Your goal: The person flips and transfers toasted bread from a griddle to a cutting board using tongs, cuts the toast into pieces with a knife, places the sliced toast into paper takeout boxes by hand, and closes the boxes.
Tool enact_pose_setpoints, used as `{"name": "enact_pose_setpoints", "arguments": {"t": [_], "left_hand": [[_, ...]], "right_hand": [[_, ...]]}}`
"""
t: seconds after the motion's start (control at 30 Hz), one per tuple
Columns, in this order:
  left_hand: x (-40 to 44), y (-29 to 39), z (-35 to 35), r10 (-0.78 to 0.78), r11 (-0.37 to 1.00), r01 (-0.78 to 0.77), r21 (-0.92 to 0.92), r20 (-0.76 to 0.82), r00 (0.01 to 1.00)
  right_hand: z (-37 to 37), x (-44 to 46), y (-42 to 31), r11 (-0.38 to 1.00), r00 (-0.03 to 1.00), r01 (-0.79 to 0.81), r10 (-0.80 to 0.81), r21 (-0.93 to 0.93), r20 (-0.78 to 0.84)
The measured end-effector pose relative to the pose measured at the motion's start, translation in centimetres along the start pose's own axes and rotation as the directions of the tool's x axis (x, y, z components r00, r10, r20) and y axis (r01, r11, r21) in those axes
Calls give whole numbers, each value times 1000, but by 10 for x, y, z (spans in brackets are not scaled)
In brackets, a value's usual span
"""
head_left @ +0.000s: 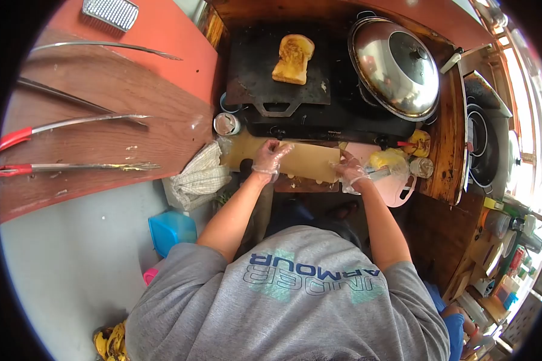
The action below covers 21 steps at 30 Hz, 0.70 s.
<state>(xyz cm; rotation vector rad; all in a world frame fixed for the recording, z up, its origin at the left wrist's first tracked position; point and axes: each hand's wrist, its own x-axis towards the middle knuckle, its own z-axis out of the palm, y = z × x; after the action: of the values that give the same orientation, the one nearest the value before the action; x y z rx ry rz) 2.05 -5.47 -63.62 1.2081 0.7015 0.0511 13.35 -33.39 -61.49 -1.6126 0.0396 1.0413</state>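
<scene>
A flat brown piece of paper or thin card [309,161] is held level between my hands, in front of the stove. My left hand [267,161], in a clear plastic glove, pinches its left end. At the right end, my right hand [350,169], gloved the same way, grips the edge. Beyond them, a browned slice of toast [294,59] lies on a black griddle plate [247,78]. Whether the brown piece is a single sheet or folded, I cannot tell.
A domed metal lid [379,66] covers a pan at the right. Tongs [90,123] and a grater [111,13] lie on the left counter. A can [226,124], a cloth [202,171] and a pink board [397,192] with a plastic bag [384,161] are near my hands.
</scene>
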Motion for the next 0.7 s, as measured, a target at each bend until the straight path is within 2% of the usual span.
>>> {"name": "enact_pose_setpoints", "arguments": {"t": [0.03,0.1,0.13,0.17,0.23,0.3,0.33,0.37,0.43,0.47,0.5,0.53,0.57,0.6,0.63,0.67,0.7], "left_hand": [[-1,-2,-1,5,1000,-5,-1,0,1000],[-3,-4,-3,-77,974,101,-201,123,989],[-3,-6,-5,-93,975,124,-184,170,981],[-7,-11,-4,-180,939,226,-259,190,965],[-12,-18,5,-217,903,273,-332,196,956],[-11,-44,12,-122,988,125,-94,31,992],[-16,-31,19,-36,953,32,302,5,999],[-23,-11,26,44,755,-27,655,-10,999],[-30,17,41,86,523,-32,852,-16,996],[-41,45,39,123,525,-14,851,-60,991],[-58,79,42,300,354,-195,915,86,950],[-77,116,46,429,139,-343,929,256,866],[-96,161,39,531,-93,-382,920,370,763],[-124,220,34,604,-205,-400,893,438,666],[-150,280,25,603,-188,-346,919,386,698],[-198,353,33,707,-587,-244,772,636,310],[-222,400,19,600,-748,-107,655,736,313]], "right_hand": [[-4,10,12,1000,1000,5,-5,-2,0],[-13,29,32,988,997,79,-78,-130,10],[-17,32,36,991,999,40,-35,-131,38],[-19,36,41,989,998,58,-52,-135,45],[-21,44,51,991,996,80,-75,-110,57],[-20,40,44,990,998,-56,59,-127,22],[-25,44,43,988,992,-97,106,-123,71],[-30,49,44,983,980,-137,152,-125,126],[-31,59,59,963,965,-211,178,170,194],[-21,56,48,971,959,-191,154,143,237],[-16,45,36,947,962,-229,185,227,199],[-16,36,24,913,962,-262,222,313,156],[-20,39,22,923,963,-251,205,292,177],[-25,47,27,928,949,-290,247,235,195],[-31,58,37,927,934,-330,292,179,208],[-33,72,52,924,926,-347,309,162,219],[-35,85,67,920,917,-363,326,145,229]]}}
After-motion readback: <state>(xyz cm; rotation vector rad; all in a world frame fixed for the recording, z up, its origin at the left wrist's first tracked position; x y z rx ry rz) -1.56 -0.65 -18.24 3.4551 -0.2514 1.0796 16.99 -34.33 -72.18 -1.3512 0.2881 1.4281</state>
